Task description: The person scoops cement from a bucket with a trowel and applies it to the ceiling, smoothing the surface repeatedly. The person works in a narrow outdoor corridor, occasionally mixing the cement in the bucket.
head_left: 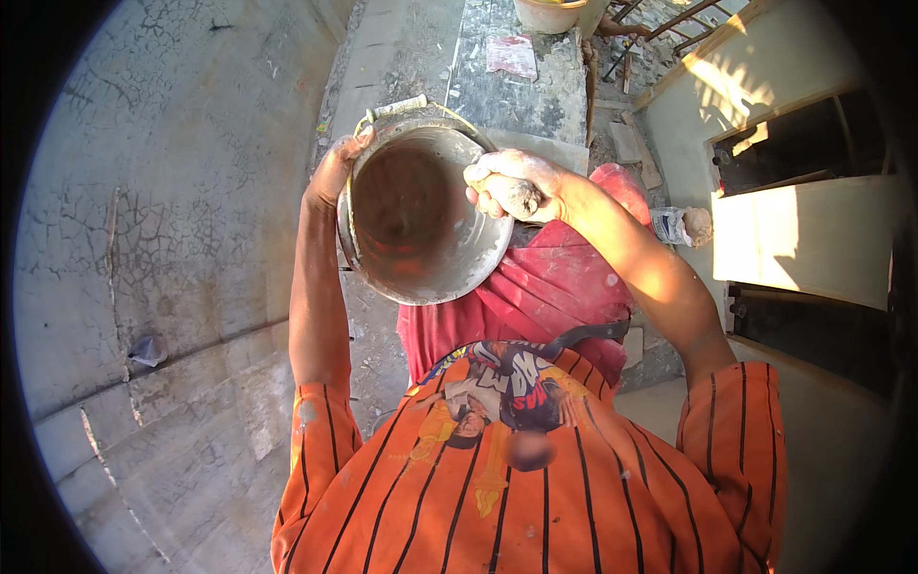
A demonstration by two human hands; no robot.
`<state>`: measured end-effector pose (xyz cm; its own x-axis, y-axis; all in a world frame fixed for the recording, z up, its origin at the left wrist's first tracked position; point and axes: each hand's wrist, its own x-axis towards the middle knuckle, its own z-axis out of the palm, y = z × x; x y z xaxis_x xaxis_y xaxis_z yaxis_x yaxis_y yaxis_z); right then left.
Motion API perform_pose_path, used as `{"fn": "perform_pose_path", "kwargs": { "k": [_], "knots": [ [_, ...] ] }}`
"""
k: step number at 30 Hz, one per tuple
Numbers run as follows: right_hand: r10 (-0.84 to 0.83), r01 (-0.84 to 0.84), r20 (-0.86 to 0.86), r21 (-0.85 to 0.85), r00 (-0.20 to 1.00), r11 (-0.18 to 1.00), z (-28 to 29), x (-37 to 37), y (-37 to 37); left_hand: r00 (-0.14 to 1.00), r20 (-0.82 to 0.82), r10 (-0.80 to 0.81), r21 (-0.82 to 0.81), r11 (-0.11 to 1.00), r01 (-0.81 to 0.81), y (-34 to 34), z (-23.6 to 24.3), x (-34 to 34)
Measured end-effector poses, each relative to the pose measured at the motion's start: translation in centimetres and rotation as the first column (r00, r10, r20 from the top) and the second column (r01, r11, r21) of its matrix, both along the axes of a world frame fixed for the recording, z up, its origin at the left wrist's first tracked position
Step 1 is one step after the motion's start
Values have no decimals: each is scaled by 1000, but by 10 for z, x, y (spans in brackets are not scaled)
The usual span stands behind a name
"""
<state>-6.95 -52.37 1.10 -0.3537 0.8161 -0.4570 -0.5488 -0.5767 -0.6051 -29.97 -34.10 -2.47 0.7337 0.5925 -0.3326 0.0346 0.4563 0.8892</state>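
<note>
A metal-grey bucket [483, 244] tilts toward me above my knees, its mouth open to view and its inner wall smeared with pale residue. My left hand [342, 165] is closed on the left side of its rim, by the wire bail with a pale grip [402, 106]. At the right side of the rim, my right hand [535, 172] is wrapped round a thick, plaster-caked handle [522, 198], its butt end facing me. The working end of that tool is hidden, so its kind cannot be told. The bucket's dark bottom is blurred.
A large cracked grey wall [182, 143] rises on the left. Ahead lies a paint-spotted board [521, 100] with a stained sheet [512, 57] and a pale tub [552, 15]. To the right are a white bag [674, 227] and a wooden shelf unit [813, 230].
</note>
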Motion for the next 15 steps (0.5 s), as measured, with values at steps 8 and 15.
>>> {"fn": "perform_pose_path", "kwargs": {
  "k": [8, 15],
  "knots": [
    [319, -436, 518, 117, 793, 892, 16, -58, 27, 999, 11, 41, 65, 997, -42, 16, -26, -1],
    [87, -895, 978, -210, -191, 393, -14, -127, -1, 990, -82, -118, 34, 992, 121, -11, 6, 21]
  ]
}}
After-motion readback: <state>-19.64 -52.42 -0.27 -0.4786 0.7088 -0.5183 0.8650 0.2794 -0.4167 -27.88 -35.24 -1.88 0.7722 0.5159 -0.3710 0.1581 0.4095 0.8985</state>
